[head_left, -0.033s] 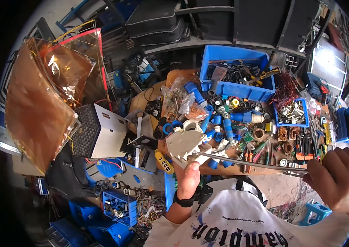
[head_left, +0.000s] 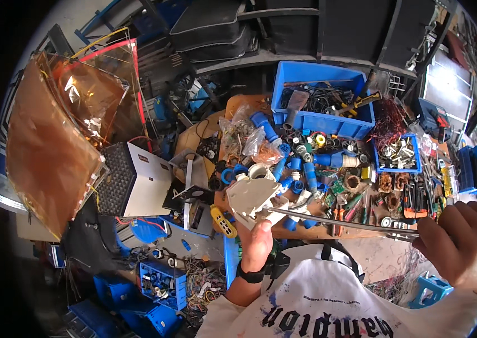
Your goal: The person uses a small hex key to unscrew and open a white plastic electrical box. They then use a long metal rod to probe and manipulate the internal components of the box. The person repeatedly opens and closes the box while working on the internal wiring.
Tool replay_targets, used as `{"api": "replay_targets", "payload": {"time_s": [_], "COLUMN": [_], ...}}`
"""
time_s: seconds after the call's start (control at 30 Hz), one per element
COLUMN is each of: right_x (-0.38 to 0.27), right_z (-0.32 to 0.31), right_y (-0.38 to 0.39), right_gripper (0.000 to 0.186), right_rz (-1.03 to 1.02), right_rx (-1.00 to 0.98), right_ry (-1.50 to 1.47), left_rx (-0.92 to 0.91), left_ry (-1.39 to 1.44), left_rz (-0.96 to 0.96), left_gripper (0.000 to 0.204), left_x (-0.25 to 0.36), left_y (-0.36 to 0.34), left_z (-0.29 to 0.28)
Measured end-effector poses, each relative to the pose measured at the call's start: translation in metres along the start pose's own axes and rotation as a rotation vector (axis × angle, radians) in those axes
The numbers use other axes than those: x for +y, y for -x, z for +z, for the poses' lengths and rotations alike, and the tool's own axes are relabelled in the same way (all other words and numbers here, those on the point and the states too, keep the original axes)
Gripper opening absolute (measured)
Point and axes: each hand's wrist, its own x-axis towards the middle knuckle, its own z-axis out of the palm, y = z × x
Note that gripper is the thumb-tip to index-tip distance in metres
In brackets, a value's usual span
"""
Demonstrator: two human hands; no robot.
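My left hand (head_left: pixel 257 246), with a black band at the wrist, grips a cream-white plastic piece (head_left: pixel 251 197) from below. The piece has a broad flat side and a broken-looking edge; most of my left fingers are hidden behind it. My right hand (head_left: pixel 461 245) is closed in a fist around one end of a long thin metal rod (head_left: pixel 351 223). From there the rod runs leftward, and its far end meets the white plastic piece near my left thumb. Whether the tip is inside the piece or only against it, I cannot tell.
Blue and white plastic fittings (head_left: pixel 310 174) crowd the bench beyond my hands. Behind them stands a blue crate (head_left: pixel 324 121) of cables; a smaller blue tray (head_left: pixel 399 169) of metal parts and several pliers (head_left: pixel 415 197) lie rightward. A yellow multi-socket block (head_left: pixel 223 221) sits left.
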Motion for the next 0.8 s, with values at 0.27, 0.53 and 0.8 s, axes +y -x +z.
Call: {"api": "replay_targets", "payload": {"time_s": [0.27, 0.53, 0.8], "right_x": [0.007, 0.021, 0.034], "right_z": [-0.006, -0.004, 0.001], "right_y": [-0.009, -0.024, -0.037], "right_gripper": [0.028, 0.024, 0.024], "right_rz": [-0.090, -0.173, -0.196], "right_rx": [0.140, 0.130, 0.147], "right_ry": [0.096, 0.180, 0.180], "left_rx": [0.000, -0.010, -0.006], "left_ry": [-0.053, 0.079, 0.055], "left_rz": [0.052, -0.086, -0.170], "left_gripper": [0.075, 0.057, 0.052], "left_x": [0.000, 0.002, 0.017], "left_y": [-0.007, -0.011, -0.017], "left_z": [0.016, 0.013, 0.029]}}
